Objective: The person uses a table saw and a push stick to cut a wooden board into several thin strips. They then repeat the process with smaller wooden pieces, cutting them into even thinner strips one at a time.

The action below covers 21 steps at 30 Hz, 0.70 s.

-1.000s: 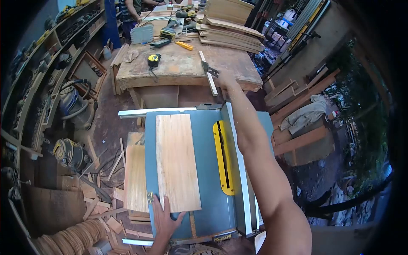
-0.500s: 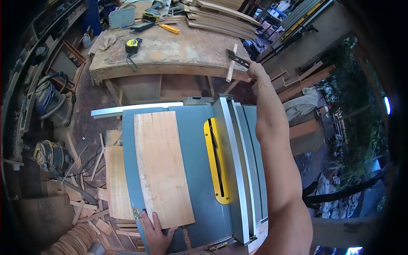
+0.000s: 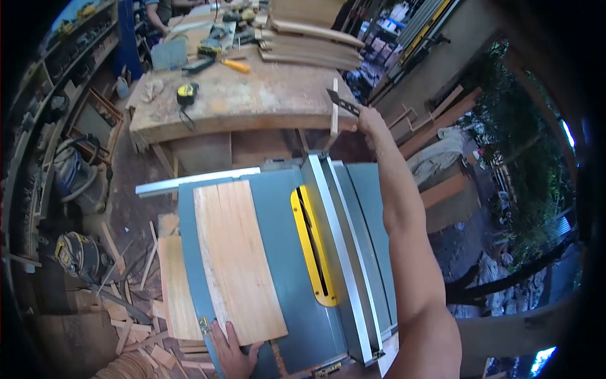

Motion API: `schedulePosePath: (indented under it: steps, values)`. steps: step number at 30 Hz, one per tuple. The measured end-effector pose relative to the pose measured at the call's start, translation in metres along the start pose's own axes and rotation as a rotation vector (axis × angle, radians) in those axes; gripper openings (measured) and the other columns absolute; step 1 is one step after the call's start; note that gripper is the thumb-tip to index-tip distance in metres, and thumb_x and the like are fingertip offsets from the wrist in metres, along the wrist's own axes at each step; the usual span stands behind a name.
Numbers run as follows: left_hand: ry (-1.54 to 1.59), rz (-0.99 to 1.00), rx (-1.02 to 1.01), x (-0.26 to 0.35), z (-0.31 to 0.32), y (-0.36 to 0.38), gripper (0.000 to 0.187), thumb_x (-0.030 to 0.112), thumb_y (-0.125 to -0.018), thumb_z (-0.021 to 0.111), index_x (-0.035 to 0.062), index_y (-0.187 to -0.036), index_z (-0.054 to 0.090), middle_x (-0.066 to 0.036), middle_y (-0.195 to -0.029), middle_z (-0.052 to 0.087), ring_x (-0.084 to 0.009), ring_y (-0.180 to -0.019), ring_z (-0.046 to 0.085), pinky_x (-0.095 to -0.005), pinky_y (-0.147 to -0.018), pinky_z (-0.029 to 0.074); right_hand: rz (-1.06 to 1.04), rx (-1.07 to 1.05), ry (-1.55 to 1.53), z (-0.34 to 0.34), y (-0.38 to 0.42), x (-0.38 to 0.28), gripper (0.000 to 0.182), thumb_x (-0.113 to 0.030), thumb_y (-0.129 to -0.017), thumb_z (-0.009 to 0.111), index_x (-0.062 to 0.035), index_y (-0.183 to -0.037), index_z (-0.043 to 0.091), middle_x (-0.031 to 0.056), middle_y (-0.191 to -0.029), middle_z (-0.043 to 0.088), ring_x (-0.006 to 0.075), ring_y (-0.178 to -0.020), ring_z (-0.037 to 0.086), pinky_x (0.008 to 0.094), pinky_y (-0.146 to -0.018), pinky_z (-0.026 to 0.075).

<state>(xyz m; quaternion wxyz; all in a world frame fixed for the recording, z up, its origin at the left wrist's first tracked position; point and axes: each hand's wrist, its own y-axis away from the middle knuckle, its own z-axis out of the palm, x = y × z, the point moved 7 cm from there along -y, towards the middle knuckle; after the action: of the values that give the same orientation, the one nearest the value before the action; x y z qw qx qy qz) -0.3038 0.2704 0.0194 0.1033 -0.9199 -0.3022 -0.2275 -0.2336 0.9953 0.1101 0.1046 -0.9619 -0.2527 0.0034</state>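
- My left hand [image 3: 230, 347] lies flat, fingers spread, on the near end of the wooden board [image 3: 235, 260]; palm pressing down, nothing pinched.
- The board lies lengthwise on the blue-grey table saw [image 3: 284, 278], left of the yellow throat plate [image 3: 312, 252] and apart from it. Its near edge reaches almost to the table's front.
- A second, similar board [image 3: 177, 287] sits lower, just beside the saw's left edge, partly covered by the first.
- My right arm stretches forward over the aluminium rip fence [image 3: 338, 252], which runs along the right of the throat plate.
- My right hand [image 3: 368, 119] is closed around one end of a dark metal tool [image 3: 342, 101], a square-like blade, gripped at the near edge of the workbench [image 3: 252, 101].
- A thin wooden strip [image 3: 334, 107] lies on the bench edge, just under the tool's blade; I cannot tell whether they touch.
- On the bench: a yellow tape measure [image 3: 187, 93], well left of my right hand, and stacked planks [image 3: 312, 45] at the far side.
- Offcuts litter the floor left of the saw; a shop vacuum [image 3: 79, 252] stands there.
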Motion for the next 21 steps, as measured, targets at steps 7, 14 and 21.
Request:
schedulePosePath:
  steps: [7,14,21]
  values:
    - [0.051,0.036,0.008,0.002,0.013,-0.006,0.114,0.067,-0.064,0.080,0.0079,-0.152,0.038,-0.044,-0.145,0.031,-0.0585,-0.137,0.029,-0.0661,-0.113,0.020,-0.106,0.031,-0.080,-0.093,0.111,-0.017,0.050,-0.012,-0.091,0.053,-0.0211,-0.140,0.053,0.0297,-0.106,0.066,0.0474,-0.098,0.064,0.0548,-0.087,0.052]
    - [-0.139,-0.416,-0.016,0.041,0.029,-0.047,0.126,0.070,-0.060,0.079,0.0086,-0.157,0.025,-0.043,-0.150,0.022,-0.0544,-0.141,0.021,-0.0652,-0.114,0.014,-0.281,0.178,-0.425,-0.242,0.311,-0.028,0.047,-0.003,-0.094,0.048,-0.0150,-0.139,0.055,0.0307,-0.088,0.065,0.0461,-0.080,0.065,0.0474,-0.071,0.051]
    - [0.012,-0.469,0.058,0.025,0.019,0.052,0.125,0.061,-0.060,0.084,-0.0026,-0.151,0.027,-0.032,-0.141,0.036,-0.0451,-0.130,0.034,-0.0603,-0.110,0.024,-0.036,0.078,-0.831,-0.236,0.605,-0.050,0.061,0.007,-0.088,0.040,-0.0070,-0.147,0.046,0.0299,-0.083,0.063,0.0369,-0.069,0.067,0.0467,-0.069,0.053]
